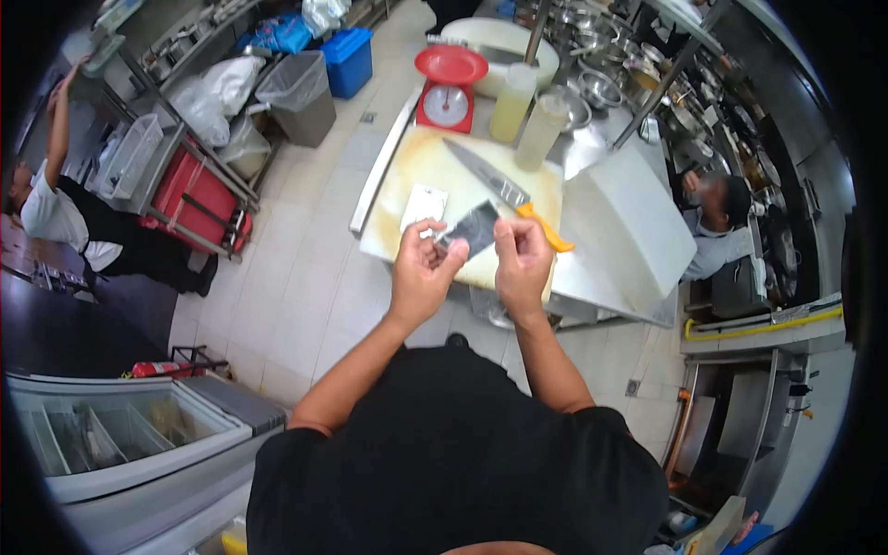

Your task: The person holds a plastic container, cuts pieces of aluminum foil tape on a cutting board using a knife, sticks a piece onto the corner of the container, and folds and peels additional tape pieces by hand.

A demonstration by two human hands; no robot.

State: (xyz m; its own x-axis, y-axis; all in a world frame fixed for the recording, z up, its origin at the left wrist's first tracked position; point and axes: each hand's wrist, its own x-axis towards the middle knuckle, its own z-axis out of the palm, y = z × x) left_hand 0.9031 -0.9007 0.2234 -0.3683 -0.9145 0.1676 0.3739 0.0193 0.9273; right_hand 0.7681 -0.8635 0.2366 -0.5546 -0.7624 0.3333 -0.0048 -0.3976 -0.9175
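Note:
In front of my body, both hands hold a small dark, flat rectangle (473,229) above the cutting board; its exact kind is unclear. My left hand (423,273) pinches its left and lower edge with thumb and fingers. On the opposite edge, my right hand (523,268) grips it with bent fingers. A white flat piece (426,203) lies on the board just beyond my left fingers. Close to my right hand lies a knife (483,173) with a yellow-orange handle, its blade pointing away to the left. The pale cutting board (402,180) has brownish stains.
A red dial scale (447,104) and two squeeze bottles of yellowish liquid (511,104) stand behind the board. Metal bowls (599,88) crowd the back right. One person (79,217) stands at left, another (717,222) at right. A glass-topped freezer (139,425) is lower left.

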